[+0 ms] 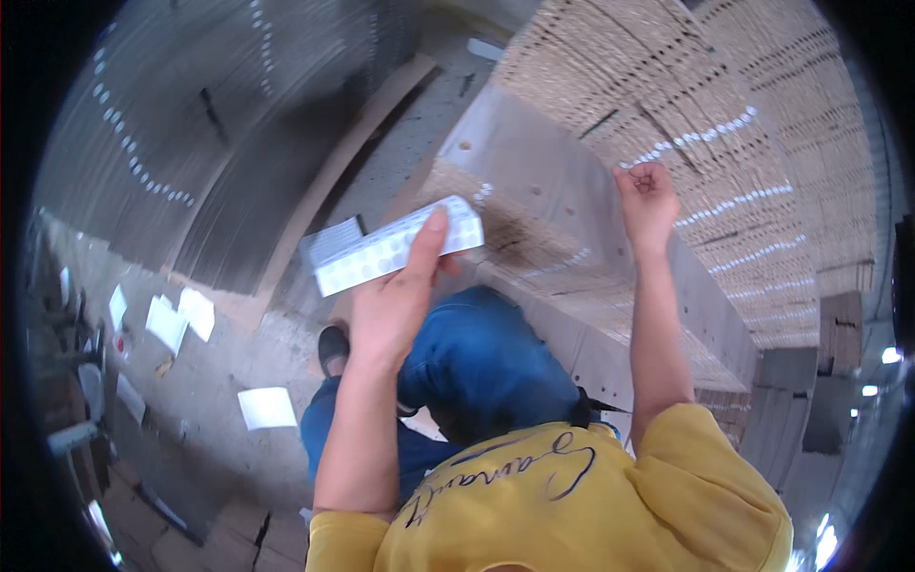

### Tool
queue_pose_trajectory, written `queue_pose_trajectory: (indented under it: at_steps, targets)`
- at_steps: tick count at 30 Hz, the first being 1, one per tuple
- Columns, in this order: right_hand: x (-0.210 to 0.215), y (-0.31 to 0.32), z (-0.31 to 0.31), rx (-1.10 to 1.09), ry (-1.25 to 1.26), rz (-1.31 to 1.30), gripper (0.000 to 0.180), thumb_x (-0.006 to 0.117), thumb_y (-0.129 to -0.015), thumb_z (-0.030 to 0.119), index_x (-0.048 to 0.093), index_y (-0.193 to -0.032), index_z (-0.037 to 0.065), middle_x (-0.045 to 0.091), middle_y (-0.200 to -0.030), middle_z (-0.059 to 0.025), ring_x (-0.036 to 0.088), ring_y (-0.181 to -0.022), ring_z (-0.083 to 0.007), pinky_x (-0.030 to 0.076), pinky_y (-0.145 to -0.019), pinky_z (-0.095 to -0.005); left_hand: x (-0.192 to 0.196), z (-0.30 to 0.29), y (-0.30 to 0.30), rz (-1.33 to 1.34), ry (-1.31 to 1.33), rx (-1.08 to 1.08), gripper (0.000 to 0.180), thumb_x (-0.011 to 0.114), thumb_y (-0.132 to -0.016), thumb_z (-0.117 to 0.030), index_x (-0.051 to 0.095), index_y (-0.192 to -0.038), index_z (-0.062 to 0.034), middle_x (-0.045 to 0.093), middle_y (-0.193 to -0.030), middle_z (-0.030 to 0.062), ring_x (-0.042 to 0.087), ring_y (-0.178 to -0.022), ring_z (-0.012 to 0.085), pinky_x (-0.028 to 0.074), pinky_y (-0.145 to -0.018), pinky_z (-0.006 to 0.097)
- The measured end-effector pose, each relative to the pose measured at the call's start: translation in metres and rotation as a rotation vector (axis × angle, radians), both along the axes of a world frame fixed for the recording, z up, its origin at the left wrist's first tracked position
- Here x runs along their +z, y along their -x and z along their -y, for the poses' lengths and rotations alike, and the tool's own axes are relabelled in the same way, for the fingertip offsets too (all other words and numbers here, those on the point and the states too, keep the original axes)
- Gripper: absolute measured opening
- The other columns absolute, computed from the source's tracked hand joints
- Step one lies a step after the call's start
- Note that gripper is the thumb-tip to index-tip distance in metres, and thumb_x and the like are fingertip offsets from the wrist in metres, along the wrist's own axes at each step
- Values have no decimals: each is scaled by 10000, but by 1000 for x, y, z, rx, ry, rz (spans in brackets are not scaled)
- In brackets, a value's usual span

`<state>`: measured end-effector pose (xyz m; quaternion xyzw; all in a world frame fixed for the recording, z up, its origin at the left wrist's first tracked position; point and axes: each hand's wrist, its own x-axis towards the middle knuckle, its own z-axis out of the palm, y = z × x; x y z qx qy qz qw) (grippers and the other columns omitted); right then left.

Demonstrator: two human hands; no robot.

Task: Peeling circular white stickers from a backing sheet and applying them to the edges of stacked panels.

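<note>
My left hand (393,303) grips a folded sheet of round white stickers (381,250), thumb on top and fingers beneath. The sheet shows rows of pale dots, and a loose flap hangs at its left end. My right hand (648,195) is closed in a pinch against the edges of a tall stack of boards (610,86). Its fingertips are at the left end of a row of white dots (696,138) on those edges; whatever they hold is too small to make out. Further rows of white dots (739,205) run across the stack on the right.
Another stack of dark boards (238,153) with lines of white dots stands at the left. Papers (267,408) lie scattered on the grey floor (224,362). A smooth panel with holes (534,153) forms the near stack's corner. My bent knee (486,353) is close to it.
</note>
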<state>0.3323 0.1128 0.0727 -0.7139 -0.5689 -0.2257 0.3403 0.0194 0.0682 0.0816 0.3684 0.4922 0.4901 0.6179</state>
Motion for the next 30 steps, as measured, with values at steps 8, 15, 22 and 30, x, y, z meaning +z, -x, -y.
queue_pose_trajectory:
  at_steps: [8,15,22,30]
  targets:
    - [46,162,21,873,654,-1586,238,629,-851,122,608,-1070,31,658,-904,-79,601,-779,-108,474,-707,-219,2,-1,6,-13,-152,-91,262,602,-876,-286,651,-911,-31,646,-770,38,556,-663,95,412,-575,226]
    - [53,144,-6,988,592,-1468,210,633,-816,27,627,-1024,-2,661,-916,-82,607,-799,-113,483,-731,-223,0,-8,30,538,-149,202,428,680,-794,-83,525,-1190,-33,626,-995,102,611,-850,151,498,-681,254]
    - [66,148,-3,1068,702,-1242,262,679,-770,8,631,-1027,-3,654,-930,-68,607,-823,-104,487,-747,-219,0,-8,29,186,-331,50,363,678,-793,-41,592,-1145,-30,630,-995,73,596,-786,106,508,-633,219]
    - [66,147,-2,1049,717,-1225,303,705,-724,-40,638,-1017,3,644,-929,-48,599,-841,-102,494,-757,-226,5,-7,24,117,-342,92,333,717,-745,-7,643,-1069,-31,641,-999,77,603,-836,104,509,-703,224]
